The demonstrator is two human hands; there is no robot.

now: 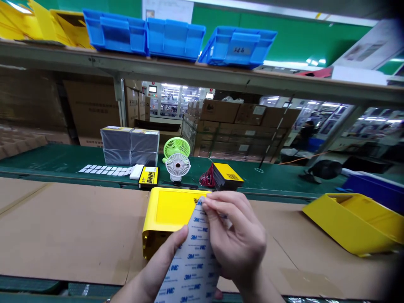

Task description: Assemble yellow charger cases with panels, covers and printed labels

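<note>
Between my two hands is a flat adhesive sheet (194,252) with a white backing printed with blue 3M marks. My left hand (170,248) grips its left edge, thumb on the printed face and the other fingers mostly hidden behind. At the sheet's top corner, my right hand (236,235) pinches with thumb and index finger. Just behind the sheet, a yellow plastic housing (176,206) stands on the cardboard, its near side open and dark inside. A small QR code on its top is partly covered by the sheet and my fingers.
A tilted yellow bin (350,223) lies at the right. Along the green bench stand two small fans, a white one (178,166) in front, a stack of yellow-topped panels (229,176), red wires (207,176) and wrapped grey blocks (129,147). Blue bins (176,40) line the shelf above.
</note>
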